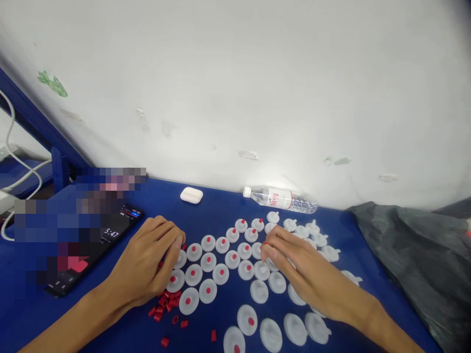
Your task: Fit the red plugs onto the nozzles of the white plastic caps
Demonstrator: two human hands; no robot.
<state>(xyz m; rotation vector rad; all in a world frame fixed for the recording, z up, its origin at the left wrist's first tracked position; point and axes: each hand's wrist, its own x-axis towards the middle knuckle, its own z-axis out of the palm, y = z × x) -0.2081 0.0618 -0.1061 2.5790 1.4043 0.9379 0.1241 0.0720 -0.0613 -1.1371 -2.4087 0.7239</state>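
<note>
Several white round caps lie spread across the blue table, many with a red plug in the middle, others bare white. My left hand rests curled over a pile of small red plugs at the left edge of the caps, fingers closed; what they hold is hidden. My right hand lies over the caps in the middle, fingertips pinched on a small red plug above a white cap.
A black phone showing 5:47 lies left of my left hand. A white earbud case and a lying water bottle sit by the white wall. A dark grey bag covers the right side. White cables hang at far left.
</note>
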